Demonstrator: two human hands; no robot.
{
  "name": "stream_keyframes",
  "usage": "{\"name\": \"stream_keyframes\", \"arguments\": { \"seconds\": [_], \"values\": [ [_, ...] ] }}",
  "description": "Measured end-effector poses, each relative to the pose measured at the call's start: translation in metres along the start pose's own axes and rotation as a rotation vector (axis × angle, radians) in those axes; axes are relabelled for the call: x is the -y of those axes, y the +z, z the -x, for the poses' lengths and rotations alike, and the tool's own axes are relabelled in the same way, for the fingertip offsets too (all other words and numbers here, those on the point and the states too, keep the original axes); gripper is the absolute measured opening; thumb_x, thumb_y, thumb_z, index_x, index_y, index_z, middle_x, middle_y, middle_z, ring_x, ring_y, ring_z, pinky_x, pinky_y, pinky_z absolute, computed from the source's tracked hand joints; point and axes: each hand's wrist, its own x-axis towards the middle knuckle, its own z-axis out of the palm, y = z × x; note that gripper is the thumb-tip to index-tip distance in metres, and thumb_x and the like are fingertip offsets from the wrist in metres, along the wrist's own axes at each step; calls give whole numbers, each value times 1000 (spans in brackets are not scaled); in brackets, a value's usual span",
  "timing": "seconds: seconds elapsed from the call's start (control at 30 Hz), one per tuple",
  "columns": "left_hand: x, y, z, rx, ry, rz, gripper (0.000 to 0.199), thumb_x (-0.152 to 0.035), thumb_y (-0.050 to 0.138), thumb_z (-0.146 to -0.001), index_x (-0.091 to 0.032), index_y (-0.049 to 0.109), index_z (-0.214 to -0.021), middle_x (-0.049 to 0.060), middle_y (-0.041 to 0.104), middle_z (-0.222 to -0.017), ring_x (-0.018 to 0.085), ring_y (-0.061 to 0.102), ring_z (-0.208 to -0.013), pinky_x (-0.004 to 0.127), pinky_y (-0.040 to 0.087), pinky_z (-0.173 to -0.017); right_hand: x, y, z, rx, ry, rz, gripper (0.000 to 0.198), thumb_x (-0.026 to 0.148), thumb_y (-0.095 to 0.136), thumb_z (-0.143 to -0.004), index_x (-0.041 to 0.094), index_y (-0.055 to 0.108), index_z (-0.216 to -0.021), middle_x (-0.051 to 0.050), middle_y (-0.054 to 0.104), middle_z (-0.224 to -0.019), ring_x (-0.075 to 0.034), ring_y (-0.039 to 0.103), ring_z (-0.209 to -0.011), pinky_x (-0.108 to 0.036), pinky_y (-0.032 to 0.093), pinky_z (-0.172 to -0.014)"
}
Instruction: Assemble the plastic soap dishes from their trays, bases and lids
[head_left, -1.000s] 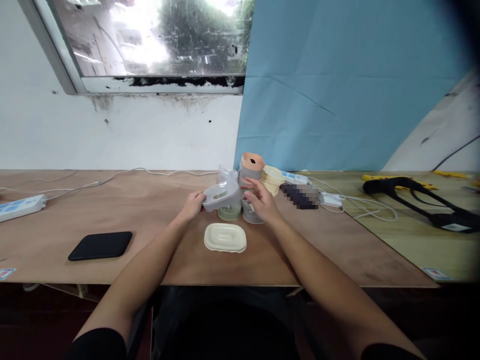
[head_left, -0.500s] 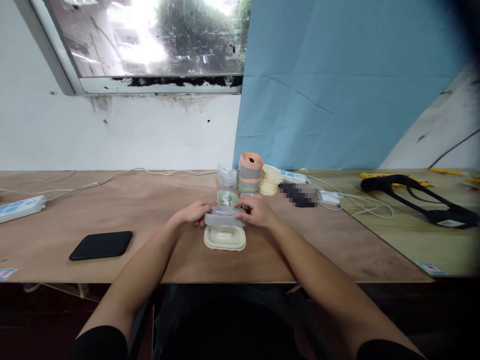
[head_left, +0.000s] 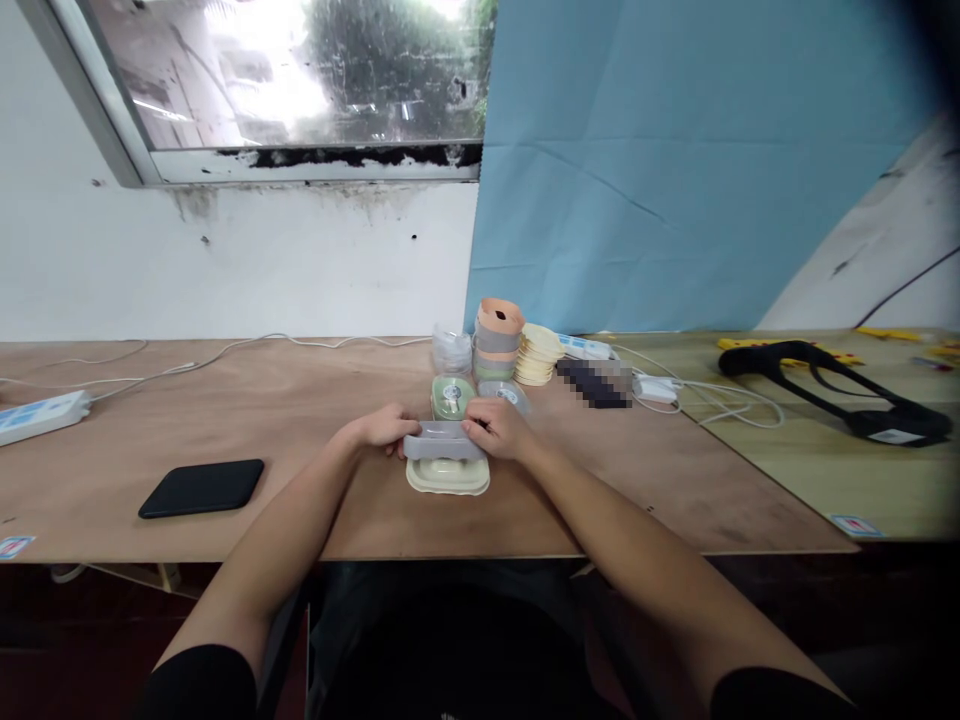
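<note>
Both hands hold a grey, rounded-rectangular plastic cover (head_left: 442, 443), one at each end. My left hand (head_left: 384, 428) is closed on its left end, while my right hand (head_left: 501, 427) grips the right end with the thumb along the top. Below the cover, a cream plastic tray (head_left: 448, 480) with a raised middle lies on the table; the cover hides its far part. I cannot tell whether the two pieces touch. Just beyond the cover sits a green box (head_left: 451, 396) with a round label. A clear-topped box (head_left: 504, 392) is beside it, partly behind my right hand.
Behind stand a stack of orange, grey and green covers (head_left: 498, 335), stacked cream trays (head_left: 537, 352) and clear plastic pieces (head_left: 451, 353). A black phone-like slab (head_left: 202, 488) lies left. Power strips (head_left: 46, 416), white cables and a black strap-like frame (head_left: 840, 395) lie around.
The grey cover has come slightly nearer to me and now overlaps more of the cream tray. Both hands moved with it, exposing more of the green and clear-topped boxes.
</note>
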Motion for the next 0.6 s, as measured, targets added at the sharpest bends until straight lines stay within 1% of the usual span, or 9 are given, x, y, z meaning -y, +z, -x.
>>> {"name": "stream_keyframes", "arguments": {
  "seconds": [0.1,0.3,0.47,0.6],
  "values": [
    [-3,2,1,-12,-14,-55,17,-29,45,-73,-16,53,-65,0,57,-48,11,48,-36,21,35,-37,1,0,1,32,-13,41,26,27,44,-84,19,43,-59,1,45,-61,-12,42,-58,-25,28,-56],
    [-7,4,3,-21,-25,-94,13,-28,46,-71,-17,51,-65,-1,53,-45,13,48,-36,22,34,-36,5,1,2,156,-127,154,19,24,48,-77,18,46,-59,-2,53,-63,-12,44,-60,-25,25,-54],
    [-8,6,4,-28,-50,-152,13,-29,48,-71,-17,50,-66,-1,53,-45,12,49,-38,21,35,-37,9,5,2,243,-161,178,16,24,51,-73,18,48,-59,-2,56,-64,-12,45,-59,-25,26,-54],
    [-10,5,5,-39,-48,-194,18,-34,55,-71,-18,49,-65,-2,51,-46,12,50,-40,20,34,-38,12,8,2,260,-156,201,17,27,53,-73,18,49,-59,-2,56,-64,-12,46,-59,-25,25,-54]
  ]
}}
